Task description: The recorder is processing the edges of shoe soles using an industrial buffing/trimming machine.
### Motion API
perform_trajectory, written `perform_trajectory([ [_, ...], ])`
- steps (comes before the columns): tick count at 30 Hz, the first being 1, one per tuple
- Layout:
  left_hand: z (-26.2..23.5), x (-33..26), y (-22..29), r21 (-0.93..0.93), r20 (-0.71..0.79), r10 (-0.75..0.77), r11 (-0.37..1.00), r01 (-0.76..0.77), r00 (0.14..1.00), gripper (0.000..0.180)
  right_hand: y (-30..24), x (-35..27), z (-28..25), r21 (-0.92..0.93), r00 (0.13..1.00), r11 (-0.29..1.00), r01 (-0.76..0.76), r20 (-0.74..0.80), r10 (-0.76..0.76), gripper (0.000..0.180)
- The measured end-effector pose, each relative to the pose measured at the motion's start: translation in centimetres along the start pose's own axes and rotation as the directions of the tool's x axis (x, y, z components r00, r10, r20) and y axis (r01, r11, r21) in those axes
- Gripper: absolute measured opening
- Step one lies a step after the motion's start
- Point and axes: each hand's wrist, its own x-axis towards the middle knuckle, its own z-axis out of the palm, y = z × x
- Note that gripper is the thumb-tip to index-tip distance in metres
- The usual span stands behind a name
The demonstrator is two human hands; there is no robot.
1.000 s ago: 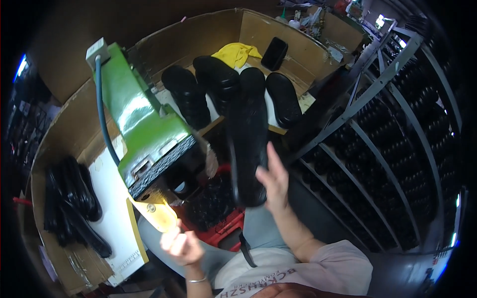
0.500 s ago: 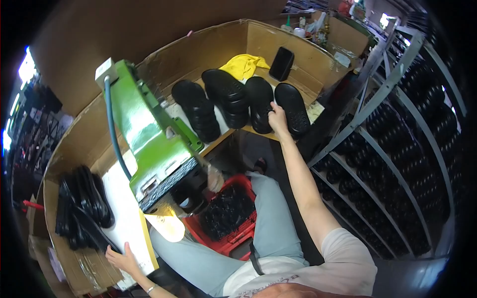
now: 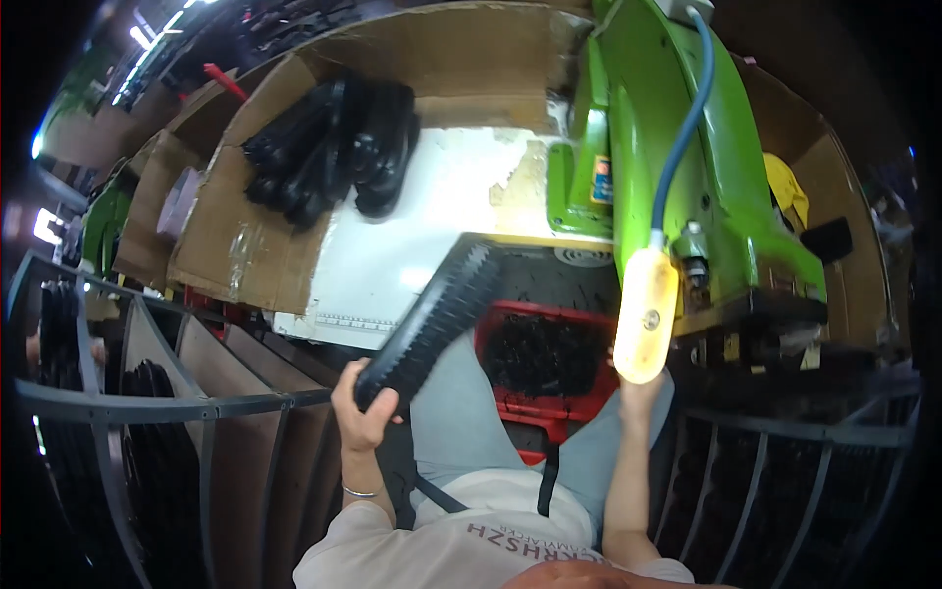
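Observation:
A long black shoe sole [image 3: 432, 319] slants up and away over my left thigh, its ridged side showing. My left hand [image 3: 363, 407] is closed round the sole's near end. Beneath the glowing yellow lamp [image 3: 648, 314] of a green machine [image 3: 687, 147], my right hand [image 3: 636, 393] shows only in part. The lamp hides most of its fingers, so I cannot see whether it holds anything. On the white tabletop [image 3: 373, 265], more black soles [image 3: 334, 147] are piled at the far left.
A red basket [image 3: 549, 422] with black scraps stands between my knees. Cardboard walls [image 3: 471, 59] surround the tabletop. Metal racks [image 3: 245, 401] stand on both sides. A yellow cloth [image 3: 785, 187] lies behind the machine at the right.
The view has swung left. My left hand has gripped a sole and brought it off the table toward me. My right hand has left the soles at the right and come below the lamp.

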Motion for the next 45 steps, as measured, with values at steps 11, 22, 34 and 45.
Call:
perform_trajectory([
  [11, 13.2, 5.0, -0.4, -0.105, 0.562, 0.437, 0.880, -0.464, 0.702, 0.035, -7.9, 0.8, -1.7, 0.275, 0.899, 0.857, 0.436, -0.156, -0.408, 0.080],
  [22, 12.7, 7.7, -2.6, -0.099, 0.484, 0.551, 0.807, -0.583, 0.680, 0.041, -6.9, 1.3, -0.7, 0.208, 0.880, 0.861, 0.464, -0.216, -0.422, 0.080],
  [34, 7.2, 10.0, -9.2, -0.228, 0.458, 0.384, 0.923, -0.311, 0.802, 0.042, -7.9, -0.4, 5.4, -0.002, 0.692, 0.709, 0.705, -0.219, -0.688, 0.057],
  [45, 19.0, 4.4, -5.7, 0.113, 0.401, 0.466, 0.829, -0.548, 0.789, 0.022, -8.7, 0.1, 4.0, -0.496, 0.381, 0.291, 0.818, 0.088, -0.921, 0.056],
])
